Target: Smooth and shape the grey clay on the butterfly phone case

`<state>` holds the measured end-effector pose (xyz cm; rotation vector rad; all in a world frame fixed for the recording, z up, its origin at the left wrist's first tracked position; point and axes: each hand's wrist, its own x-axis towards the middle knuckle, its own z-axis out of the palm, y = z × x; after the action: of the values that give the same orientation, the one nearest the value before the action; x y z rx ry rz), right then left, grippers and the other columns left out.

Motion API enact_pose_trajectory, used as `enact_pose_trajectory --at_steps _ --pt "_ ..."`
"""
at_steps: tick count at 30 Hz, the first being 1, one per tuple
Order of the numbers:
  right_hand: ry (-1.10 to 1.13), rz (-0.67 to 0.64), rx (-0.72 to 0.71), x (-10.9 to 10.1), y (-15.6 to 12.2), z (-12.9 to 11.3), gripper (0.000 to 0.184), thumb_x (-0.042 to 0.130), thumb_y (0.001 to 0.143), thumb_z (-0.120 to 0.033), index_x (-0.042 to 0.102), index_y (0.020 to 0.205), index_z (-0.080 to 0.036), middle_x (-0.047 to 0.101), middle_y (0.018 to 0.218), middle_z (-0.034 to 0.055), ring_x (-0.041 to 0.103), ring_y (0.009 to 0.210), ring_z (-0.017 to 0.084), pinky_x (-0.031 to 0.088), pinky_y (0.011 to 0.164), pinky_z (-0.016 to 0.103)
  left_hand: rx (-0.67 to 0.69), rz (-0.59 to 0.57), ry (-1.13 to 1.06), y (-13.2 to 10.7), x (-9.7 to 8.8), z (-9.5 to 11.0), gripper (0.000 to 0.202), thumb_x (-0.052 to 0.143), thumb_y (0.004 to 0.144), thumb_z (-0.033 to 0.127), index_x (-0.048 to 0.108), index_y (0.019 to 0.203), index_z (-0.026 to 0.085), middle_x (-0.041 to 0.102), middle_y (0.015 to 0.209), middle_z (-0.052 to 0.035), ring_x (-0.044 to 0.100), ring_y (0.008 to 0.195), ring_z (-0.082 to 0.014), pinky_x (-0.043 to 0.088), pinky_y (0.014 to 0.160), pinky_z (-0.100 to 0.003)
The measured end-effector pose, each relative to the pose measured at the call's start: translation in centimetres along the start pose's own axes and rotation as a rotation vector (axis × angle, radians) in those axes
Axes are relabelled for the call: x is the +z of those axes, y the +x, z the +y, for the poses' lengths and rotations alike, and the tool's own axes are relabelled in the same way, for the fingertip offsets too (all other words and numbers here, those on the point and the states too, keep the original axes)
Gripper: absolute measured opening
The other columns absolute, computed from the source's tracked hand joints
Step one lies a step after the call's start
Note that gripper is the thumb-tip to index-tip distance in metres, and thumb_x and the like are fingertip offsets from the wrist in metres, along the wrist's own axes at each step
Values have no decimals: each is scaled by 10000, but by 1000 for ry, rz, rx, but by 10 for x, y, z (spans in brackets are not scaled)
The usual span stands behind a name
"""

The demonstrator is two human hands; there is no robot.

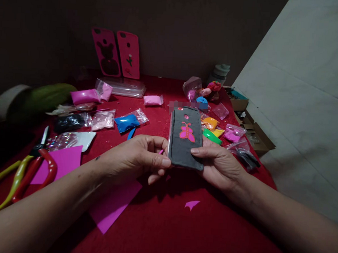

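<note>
Both hands hold a dark grey clay-covered phone case [185, 144] above the red table [164, 224]. A pink butterfly [187, 132] is stuck on the case's face. My left hand [140, 157] pinches the case's lower left edge between thumb and fingers. My right hand [219, 165] cups the case from beneath on the right, with the thumb lying across its lower face. A thin pink piece shows between my left fingers beside the case.
Two pink decorated cases [116, 54] lean on the back wall. Bags of coloured clay [129, 121] lie scattered across the table. Scissors [22, 171] and pink paper sheets [62, 162] lie at left, a pink scrap [191, 204] in front, cardboard boxes [253, 136] at right.
</note>
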<state>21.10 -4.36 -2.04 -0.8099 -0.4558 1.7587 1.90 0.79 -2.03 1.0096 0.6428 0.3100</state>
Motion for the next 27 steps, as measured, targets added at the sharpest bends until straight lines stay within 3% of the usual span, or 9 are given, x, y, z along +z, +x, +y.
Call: enact_pose_trajectory --at_steps 7,11,20,27 --pt "-11 -23 -47 4 -2 -1 627 597 590 58 585 1144 -235 727 963 7 693 844 185 569 826 336 35 1 121 -2 5 6 245 731 656 188 609 861 132 594 641 17 490 448 -54 371 435 -155" --pt "-66 -27 -122 4 -2 -1 662 610 603 49 560 1189 -255 717 1048 17 695 886 202 578 813 352 39 -25 194 -2 6 6 215 733 688 228 613 844 142 595 646 19 491 463 -57 360 439 -156" --pt "-93 -19 -181 4 -2 2 627 606 632 52 563 1178 -254 710 1080 14 686 870 176 570 800 323 31 32 188 -1 6 0 157 694 764 225 636 883 142 633 654 -3 496 454 -56 393 432 -156" --pt "-85 -10 -173 5 -1 1 581 591 641 48 580 1143 -245 714 1039 22 673 925 192 546 869 361 37 78 237 0 6 2 219 741 714 263 573 818 167 618 564 22 502 451 -72 348 417 -151"
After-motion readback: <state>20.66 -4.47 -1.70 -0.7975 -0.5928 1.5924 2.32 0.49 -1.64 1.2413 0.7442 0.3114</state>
